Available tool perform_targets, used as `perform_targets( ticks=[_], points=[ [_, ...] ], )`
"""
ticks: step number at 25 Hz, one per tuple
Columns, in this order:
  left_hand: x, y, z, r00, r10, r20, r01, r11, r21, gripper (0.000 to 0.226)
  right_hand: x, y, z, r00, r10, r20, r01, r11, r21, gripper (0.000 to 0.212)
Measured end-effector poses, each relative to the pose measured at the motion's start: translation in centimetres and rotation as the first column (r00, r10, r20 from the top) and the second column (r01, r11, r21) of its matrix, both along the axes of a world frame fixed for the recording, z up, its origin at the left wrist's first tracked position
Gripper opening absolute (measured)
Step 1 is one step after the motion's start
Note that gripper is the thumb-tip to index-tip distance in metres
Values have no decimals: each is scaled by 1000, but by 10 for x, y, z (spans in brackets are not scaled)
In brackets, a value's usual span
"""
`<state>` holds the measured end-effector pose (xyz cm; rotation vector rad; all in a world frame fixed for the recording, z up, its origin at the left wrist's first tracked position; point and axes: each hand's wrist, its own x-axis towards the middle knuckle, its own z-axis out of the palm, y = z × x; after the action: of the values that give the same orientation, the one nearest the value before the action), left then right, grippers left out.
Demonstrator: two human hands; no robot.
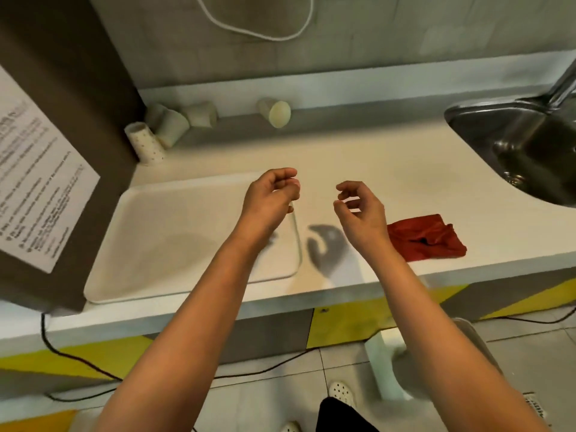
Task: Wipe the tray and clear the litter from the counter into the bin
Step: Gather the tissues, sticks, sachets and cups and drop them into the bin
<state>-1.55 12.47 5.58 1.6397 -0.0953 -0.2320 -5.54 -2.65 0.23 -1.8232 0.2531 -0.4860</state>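
White tray [174,232] lengthwise along counter [374,182], hands above.

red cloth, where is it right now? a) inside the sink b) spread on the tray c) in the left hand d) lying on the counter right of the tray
d: the red cloth lies crumpled on the counter, to the right of the tray and near the front edge; neither hand touches it.
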Motion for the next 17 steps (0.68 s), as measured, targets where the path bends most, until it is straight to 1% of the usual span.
perform_targets(
  ticks=[7, 9, 12, 14, 17],
  points=[
    [77, 34, -8, 991, 137, -7, -137, 990, 40, 17, 95, 12, 0, 993, 97, -60, -102, 991, -81, 21],
    [109, 38, -11, 980, 198, -21, -196, 979, 56, 19, 133, 12, 0, 987, 132, -92, -139, 988, -73, 21],
    [157, 43, -17, 958, 282, -58, -276, 957, 86, 24, 183, 10, 0, 971, 191, -145, -208, 972, -113, 21],
    [190, 46, -22, 931, 345, -122, -333, 937, 111, 32, 219, 7, 0, 956, 224, -188, -254, 954, -156, 21],
    [240, 52, -31, 873, 385, -298, -355, 922, 151, 43, 281, 0, 3, 942, 213, -258, -288, 910, -299, 34]
  ],
)
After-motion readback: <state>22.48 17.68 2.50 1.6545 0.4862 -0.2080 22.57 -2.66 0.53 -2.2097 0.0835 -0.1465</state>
